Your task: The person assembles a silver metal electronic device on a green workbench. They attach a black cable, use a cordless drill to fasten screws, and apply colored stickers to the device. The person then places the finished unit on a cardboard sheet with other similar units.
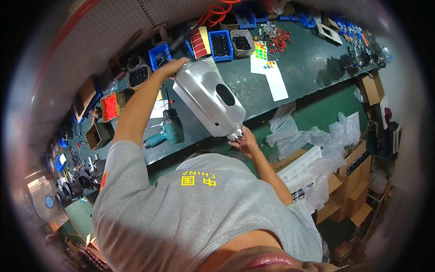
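A silver metal housing [195, 97] with rounded edges, a large dark oval opening and a small square hole is held tilted above the front edge of the green workbench [244, 90]. My left hand [174, 68] grips its far left end, with the fingers partly hidden behind it. At the near right end, my right hand [247, 144] is closed around the housing by a short notched collar. A teal cordless drill [168, 129] lies on the bench, left of the housing, beside a white paper [159, 109].
Blue bins [223, 59] with small black parts line the bench's back, near a box of red-orange parts [109, 108]. Red-tipped wires [278, 40] and a white sheet [277, 86] lie to the right. Plastic bags [290, 135] and cardboard boxes [351, 199] are on the floor at right.
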Available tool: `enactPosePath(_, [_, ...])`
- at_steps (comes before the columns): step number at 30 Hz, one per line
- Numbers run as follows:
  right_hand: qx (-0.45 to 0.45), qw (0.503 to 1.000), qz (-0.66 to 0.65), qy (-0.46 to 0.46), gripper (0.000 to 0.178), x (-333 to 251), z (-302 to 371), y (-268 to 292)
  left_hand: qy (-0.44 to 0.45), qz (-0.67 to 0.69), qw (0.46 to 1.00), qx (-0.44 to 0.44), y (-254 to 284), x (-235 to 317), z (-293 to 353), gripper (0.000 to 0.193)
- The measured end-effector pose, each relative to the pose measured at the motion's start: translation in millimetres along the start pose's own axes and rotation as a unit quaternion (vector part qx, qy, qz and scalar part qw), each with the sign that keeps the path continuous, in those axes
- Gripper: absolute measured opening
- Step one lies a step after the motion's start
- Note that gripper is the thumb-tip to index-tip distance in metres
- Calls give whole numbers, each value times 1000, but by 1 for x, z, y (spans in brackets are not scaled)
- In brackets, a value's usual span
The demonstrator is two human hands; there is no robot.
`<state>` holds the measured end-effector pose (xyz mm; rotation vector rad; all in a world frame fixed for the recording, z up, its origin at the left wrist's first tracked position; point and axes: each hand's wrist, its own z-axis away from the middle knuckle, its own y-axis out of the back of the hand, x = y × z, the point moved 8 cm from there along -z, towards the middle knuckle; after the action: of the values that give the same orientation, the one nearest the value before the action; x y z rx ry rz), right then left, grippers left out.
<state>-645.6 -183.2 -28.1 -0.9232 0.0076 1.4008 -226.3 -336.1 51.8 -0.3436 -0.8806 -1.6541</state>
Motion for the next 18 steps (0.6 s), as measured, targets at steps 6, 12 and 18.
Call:
enactPosePath(6, [9, 1000, -23, 14, 52, 0, -1, -11, 5, 8, 1000, -17, -7, 10, -21, 60])
enactPosePath(12, [45, 997, 7, 64, 54, 5, -7, -7, -21, 23, 1000, 0, -9, 18, -32, 63])
enactPosePath(18, [-41, 990, -108, -75, 66, 21, -14, -30, -33, -86, 996, 5, 3, 23, -58, 80])
